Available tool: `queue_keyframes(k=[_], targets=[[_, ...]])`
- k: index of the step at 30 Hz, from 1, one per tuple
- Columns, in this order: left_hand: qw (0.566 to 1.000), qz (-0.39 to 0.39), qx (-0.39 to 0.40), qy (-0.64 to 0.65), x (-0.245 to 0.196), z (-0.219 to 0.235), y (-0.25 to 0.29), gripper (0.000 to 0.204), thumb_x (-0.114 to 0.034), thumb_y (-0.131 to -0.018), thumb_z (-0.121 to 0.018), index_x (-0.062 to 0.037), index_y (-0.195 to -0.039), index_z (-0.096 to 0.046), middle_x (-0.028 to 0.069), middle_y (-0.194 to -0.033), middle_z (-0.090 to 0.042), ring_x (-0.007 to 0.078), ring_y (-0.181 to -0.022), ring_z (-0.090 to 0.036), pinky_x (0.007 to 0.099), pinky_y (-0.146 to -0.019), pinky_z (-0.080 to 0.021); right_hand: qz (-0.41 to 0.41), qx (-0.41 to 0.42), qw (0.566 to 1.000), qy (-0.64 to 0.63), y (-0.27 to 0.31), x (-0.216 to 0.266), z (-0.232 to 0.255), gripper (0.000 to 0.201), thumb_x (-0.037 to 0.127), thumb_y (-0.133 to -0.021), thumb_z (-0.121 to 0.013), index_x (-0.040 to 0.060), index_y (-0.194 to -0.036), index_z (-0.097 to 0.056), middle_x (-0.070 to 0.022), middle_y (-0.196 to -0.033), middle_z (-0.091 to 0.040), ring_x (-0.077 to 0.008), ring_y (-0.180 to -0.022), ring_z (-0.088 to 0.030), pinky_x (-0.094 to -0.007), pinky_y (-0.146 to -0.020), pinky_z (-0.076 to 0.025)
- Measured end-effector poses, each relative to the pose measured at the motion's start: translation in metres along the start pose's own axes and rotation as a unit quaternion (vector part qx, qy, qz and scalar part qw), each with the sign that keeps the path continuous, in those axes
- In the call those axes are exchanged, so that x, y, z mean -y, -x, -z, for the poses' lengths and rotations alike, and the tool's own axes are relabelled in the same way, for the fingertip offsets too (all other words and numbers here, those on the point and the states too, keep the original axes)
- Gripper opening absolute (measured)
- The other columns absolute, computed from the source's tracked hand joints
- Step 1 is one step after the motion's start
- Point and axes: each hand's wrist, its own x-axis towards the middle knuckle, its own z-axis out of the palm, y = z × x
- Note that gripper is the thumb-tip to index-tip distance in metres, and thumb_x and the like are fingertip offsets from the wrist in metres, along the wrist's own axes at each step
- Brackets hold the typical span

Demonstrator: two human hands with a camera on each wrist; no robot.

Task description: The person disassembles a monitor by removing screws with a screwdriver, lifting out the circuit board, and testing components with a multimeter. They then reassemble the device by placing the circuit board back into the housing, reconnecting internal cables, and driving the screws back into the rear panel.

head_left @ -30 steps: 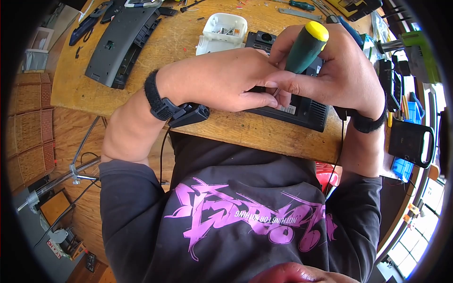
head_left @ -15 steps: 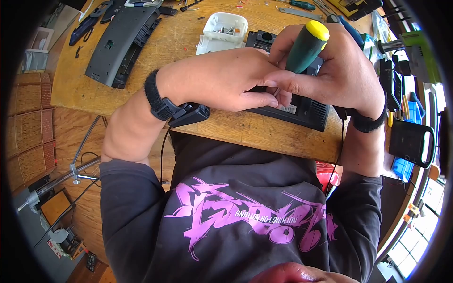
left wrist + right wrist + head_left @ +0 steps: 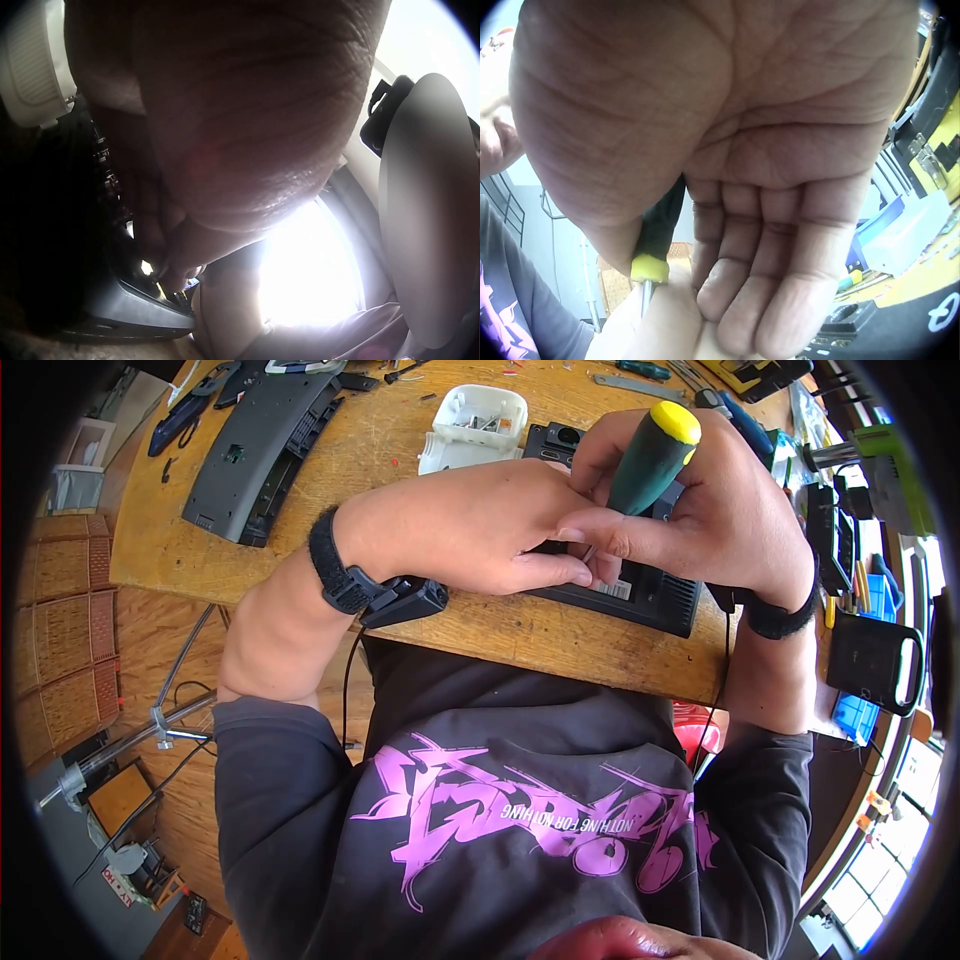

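My right hand holds a screwdriver by its dark green handle, which has a yellow end. The screwdriver stands steeply over a black plastic device near the table's front edge. In the right wrist view a yellow collar and the metal shaft show below the handle. My left hand reaches across from the left, its thumb and fingertips pinched about the lower shaft. The screwdriver's tip is hidden behind the fingers. In the left wrist view the device's edge lies under the left fingertips.
A white open box with small metal parts stands behind the left hand. A black plastic housing lies at the table's left. At the back lie another green screwdriver and a metal ruler. Several tools crowd the right side.
Both hands keep nearly the same place around the screwdriver. The whole view has shifted very slightly.
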Motion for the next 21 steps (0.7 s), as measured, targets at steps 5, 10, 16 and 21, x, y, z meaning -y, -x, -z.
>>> queue_keyframes(k=[5, 10, 16, 21], targets=[[1.0, -0.008, -0.003, -0.004, 0.0004, 0.0004, 0.0001, 0.017, -0.012, -0.105, -0.077, -0.004, -0.12, -0.079, 0.0123, -0.112, -0.083, 0.0343, -0.105, -0.078, 0.044, -0.094, -0.062, -0.015, 0.001, 1.0, -0.017, 0.0017, -0.0002, -0.0016, 0.029, 0.016, -0.093, -0.098, 0.0017, -0.106, -0.076, -0.0062, -0.083, -0.08, -0.0166, -0.073, -0.082, -0.0281, -0.07, -0.063], [1.0, -0.001, -0.006, 0.003, -0.0012, 0.0006, 0.0004, 0.016, -0.013, -0.105, -0.077, -0.0035, -0.117, -0.079, 0.0129, -0.111, -0.082, 0.0342, -0.105, -0.078, 0.0444, -0.094, -0.062, -0.028, 0.006, 0.999, -0.035, 0.0017, 0.0, -0.0026, 0.028, 0.016, -0.094, -0.097, 0.0017, -0.106, -0.075, -0.006, -0.083, -0.08, -0.0163, -0.073, -0.082, -0.0277, -0.069, -0.063], [1.0, 0.005, -0.003, 0.017, -0.0013, 0.0006, -0.0003, 0.015, -0.013, -0.105, -0.078, -0.0025, -0.115, -0.08, 0.0134, -0.11, -0.083, 0.0349, -0.104, -0.079, 0.0443, -0.094, -0.063, -0.031, 0.007, 0.999, -0.017, 0.0012, -0.0001, -0.0028, 0.031, 0.019, -0.093, -0.098, 0.0022, -0.107, -0.075, -0.006, -0.083, -0.08, -0.0158, -0.073, -0.081, -0.0278, -0.069, -0.063], [1.0, 0.017, -0.001, 0.016, -0.0018, 0.0007, 0.0005, 0.015, -0.013, -0.105, -0.078, -0.0021, -0.114, -0.08, 0.0134, -0.111, -0.083, 0.0343, -0.105, -0.08, 0.0438, -0.095, -0.063, -0.031, 0.001, 1.0, -0.001, 0.0008, -0.0005, -0.0052, 0.034, 0.021, -0.091, -0.099, 0.0031, -0.107, -0.075, -0.0055, -0.083, -0.078, -0.0149, -0.073, -0.078, -0.0282, -0.07, -0.061]])
